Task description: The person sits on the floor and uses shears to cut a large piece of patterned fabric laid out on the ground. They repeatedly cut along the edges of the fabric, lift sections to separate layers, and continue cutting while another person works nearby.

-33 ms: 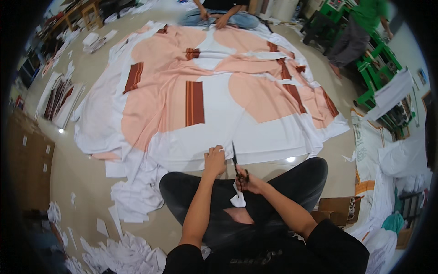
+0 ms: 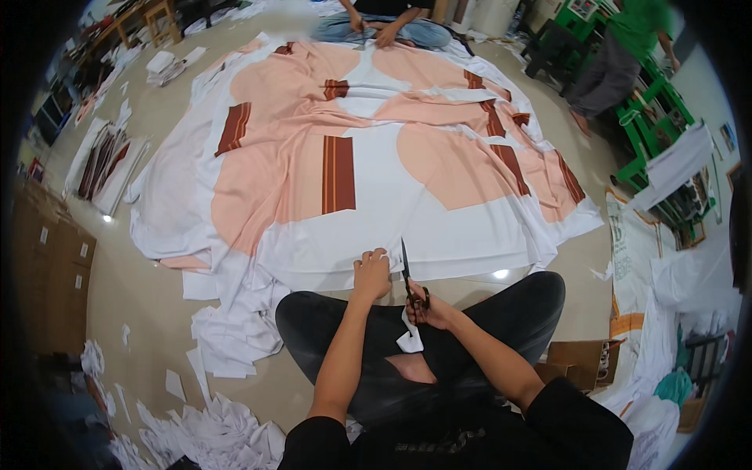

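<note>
A large printed cloth [image 2: 392, 227], white with peach shapes and brown-orange striped blocks, lies spread on the floor before me. My left hand [image 2: 372, 272] has its fingers bent and pinched on the cloth's near white edge. In my right hand [image 2: 429, 307] is a pair of scissors [image 2: 406, 262] with dark handles. Their blades point away from me, beside the left fingertips and against the cloth edge; how far the blades stand apart is hard to see. A small white scrap [image 2: 410, 339] hangs below the right hand, over my dark trousers.
Across the cloth another person's hands [image 2: 384, 35] work at its far edge. Someone in a green top [image 2: 630, 35] stands at right by green racks. White offcuts [image 2: 223, 431] lie at lower left, cardboard boxes [image 2: 55, 274] at left, an open carton [image 2: 583, 362] at right.
The whole view has shifted very slightly. Both hands keep nearly the same place at the cloth edge, with the scissors tilted a touch differently.
</note>
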Motion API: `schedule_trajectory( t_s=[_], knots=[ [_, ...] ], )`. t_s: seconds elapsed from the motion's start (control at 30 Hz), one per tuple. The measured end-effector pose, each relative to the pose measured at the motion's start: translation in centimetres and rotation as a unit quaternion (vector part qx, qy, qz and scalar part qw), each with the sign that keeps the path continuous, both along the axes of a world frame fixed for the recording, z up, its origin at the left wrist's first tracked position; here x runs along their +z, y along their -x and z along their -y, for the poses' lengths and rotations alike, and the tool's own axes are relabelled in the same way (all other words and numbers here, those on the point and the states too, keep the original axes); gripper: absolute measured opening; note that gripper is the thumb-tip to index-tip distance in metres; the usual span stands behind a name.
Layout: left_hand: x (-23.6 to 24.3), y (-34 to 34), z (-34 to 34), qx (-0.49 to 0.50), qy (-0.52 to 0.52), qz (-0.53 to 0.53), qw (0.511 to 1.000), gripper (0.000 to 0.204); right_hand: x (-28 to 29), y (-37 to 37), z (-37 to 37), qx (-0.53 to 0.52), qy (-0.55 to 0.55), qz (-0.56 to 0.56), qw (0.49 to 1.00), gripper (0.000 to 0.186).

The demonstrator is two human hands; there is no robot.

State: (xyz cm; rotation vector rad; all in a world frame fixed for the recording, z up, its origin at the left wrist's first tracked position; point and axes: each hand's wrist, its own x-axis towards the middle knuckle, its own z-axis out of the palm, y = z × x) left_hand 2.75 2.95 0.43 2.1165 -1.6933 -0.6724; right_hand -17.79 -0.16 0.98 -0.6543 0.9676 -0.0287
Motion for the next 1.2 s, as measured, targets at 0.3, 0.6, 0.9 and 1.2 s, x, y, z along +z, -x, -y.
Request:
schedule_trajectory(
  t_s=[0.3,0.6,0.9,1.2],
  knots=[
    [0.1,-0.4,1.3,-0.015,-0.014,0.008,1.000,0.034,-0.1,-2.9,2.9,0.053,0.112,-0.078,0.989,0.055],
    [0.3,-0.4,1.3,-0.064,-0.112,0.013,0.992,0.043,-1.5,-4.3,6.7,0.093,0.142,-0.076,0.983,0.046],
    [-0.5,-0.7,1.6,-0.069,-0.137,0.030,0.988,0.040,-0.3,-7.3,10.4,0.078,0.028,-0.029,0.996,0.063],
    [-2.7,-0.2,2.6,0.112,0.072,0.107,0.985,0.026,-0.7,-3.9,8.5,0.028,-0.132,0.049,0.990,0.056]
  ],
)
